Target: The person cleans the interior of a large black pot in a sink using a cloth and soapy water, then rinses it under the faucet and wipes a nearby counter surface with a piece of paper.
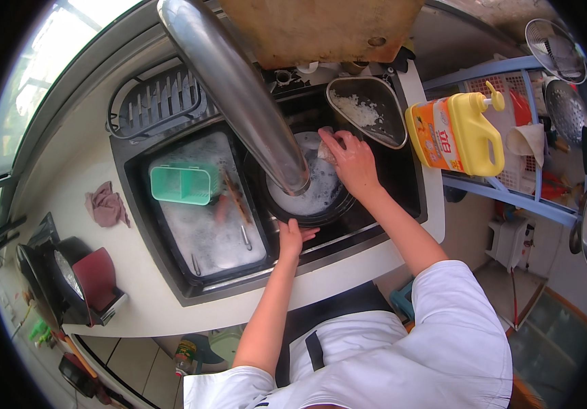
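A round black pan or pot (301, 220) with suds inside sits in the right basin of a black double sink, partly hidden by the thick metal faucet (252, 107). My right hand (352, 158) pinches a pinkish scrubbing cloth or pad (326, 152) against the pan's right inner side. At the near rim, my left hand (293, 237) supports the pan from outside, fingers spread; the rim hides part of its grip. The left basin holds soapy water (186, 240), a green two-part caddy (181, 184), chopsticks (236, 197) and some metal utensils (246, 237).
A triangular metal strainer (404, 128) with white food scraps stands at the sink's back right. Beside it is a yellow detergent jug (477, 133). A dish rack (155, 99), a crumpled cloth (106, 204) and a knife block or holder (94, 281) lie left. Behind leans a wooden board (319, 30).
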Motion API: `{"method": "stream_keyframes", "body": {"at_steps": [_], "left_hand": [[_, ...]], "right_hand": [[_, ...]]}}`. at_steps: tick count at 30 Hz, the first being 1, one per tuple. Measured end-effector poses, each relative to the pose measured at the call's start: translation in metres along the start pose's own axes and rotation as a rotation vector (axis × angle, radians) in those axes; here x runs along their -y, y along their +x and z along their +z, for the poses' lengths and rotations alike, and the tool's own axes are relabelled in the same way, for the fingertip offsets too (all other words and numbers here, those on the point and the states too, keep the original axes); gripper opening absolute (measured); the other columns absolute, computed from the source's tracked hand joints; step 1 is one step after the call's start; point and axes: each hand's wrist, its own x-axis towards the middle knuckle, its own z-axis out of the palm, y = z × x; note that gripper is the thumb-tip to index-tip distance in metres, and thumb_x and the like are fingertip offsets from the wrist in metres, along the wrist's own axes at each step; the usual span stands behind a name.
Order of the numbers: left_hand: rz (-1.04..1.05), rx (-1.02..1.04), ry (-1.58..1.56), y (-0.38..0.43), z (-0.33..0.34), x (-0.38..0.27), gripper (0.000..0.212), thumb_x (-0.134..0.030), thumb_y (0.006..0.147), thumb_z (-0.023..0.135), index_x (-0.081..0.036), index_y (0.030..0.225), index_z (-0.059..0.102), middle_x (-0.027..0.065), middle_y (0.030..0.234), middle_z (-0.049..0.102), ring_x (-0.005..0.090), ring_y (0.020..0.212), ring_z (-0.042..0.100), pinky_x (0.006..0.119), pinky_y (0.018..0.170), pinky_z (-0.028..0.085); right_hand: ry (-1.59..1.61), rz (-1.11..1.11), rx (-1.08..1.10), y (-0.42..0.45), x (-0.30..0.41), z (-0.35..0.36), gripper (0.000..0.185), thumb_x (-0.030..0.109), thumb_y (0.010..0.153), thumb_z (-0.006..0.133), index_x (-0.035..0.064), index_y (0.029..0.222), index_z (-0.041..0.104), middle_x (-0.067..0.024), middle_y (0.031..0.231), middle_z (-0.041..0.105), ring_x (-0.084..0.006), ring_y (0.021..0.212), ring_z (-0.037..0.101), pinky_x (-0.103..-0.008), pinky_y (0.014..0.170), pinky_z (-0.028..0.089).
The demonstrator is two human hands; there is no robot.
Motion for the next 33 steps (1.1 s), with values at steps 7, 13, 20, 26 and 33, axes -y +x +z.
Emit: {"method": "stream_keyframes", "body": {"at_steps": [7,13,20,26,33], "left_hand": [[-0.04,0.054,-0.087,0.008,-0.004,0.008,0.039,-0.018,0.1,0.026,-0.006,0.135,0.014,0.0262,0.115,0.056,0.0362,0.084,0.069,0.036,0.063,0.059],[0.138,-0.125,0.17,0.034,-0.043,0.041,0.043,-0.04,0.102,0.03,-0.001,0.121,0.036,0.0207,0.106,0.062,0.0333,0.089,0.068,0.034,0.069,0.058],[-0.092,0.046,-0.122,0.005,-0.005,0.003,0.041,-0.027,0.099,0.035,-0.004,0.132,0.025,0.0217,0.114,0.057,0.0313,0.094,0.065,0.037,0.065,0.058],[-0.08,-0.006,-0.213,0.0,-0.021,-0.005,0.069,-0.062,0.095,0.026,-0.006,0.136,0.03,0.0178,0.12,0.059,0.03,0.105,0.062,0.036,0.075,0.056],[0.124,-0.213,0.216,0.013,-0.03,0.015,0.07,-0.041,0.097,0.043,-0.007,0.148,0.009,0.0224,0.136,0.04,0.0318,0.087,0.066,0.035,0.06,0.058]], "right_hand": [[-0.186,-0.129,0.122,-0.084,-0.022,-0.014,0.024,0.007,0.07,0.059,0.0069,0.094,0.063,-0.0044,0.102,0.064,-0.0223,0.095,0.056,-0.0364,0.077,0.043],[0.14,-0.11,0.172,-0.116,0.08,0.009,0.028,0.005,0.071,0.058,0.0047,0.097,0.065,-0.0045,0.098,0.066,-0.023,0.093,0.056,-0.0352,0.079,0.042],[-0.293,-0.07,0.273,-0.09,0.002,-0.025,0.014,0.013,0.069,0.061,0.0109,0.081,0.068,-0.0023,0.082,0.066,-0.0201,0.087,0.056,-0.0359,0.075,0.04],[0.468,0.074,0.465,-0.078,0.088,0.025,0.035,0.002,0.073,0.058,0.0062,0.107,0.066,-0.0071,0.098,0.065,-0.0298,0.095,0.056,-0.0397,0.086,0.044],[0.62,0.057,-0.053,0.006,0.107,0.093,0.052,-0.008,0.075,0.049,0.0074,0.125,0.057,-0.0138,0.117,0.055,-0.0343,0.105,0.052,-0.0398,0.095,0.042]]}}
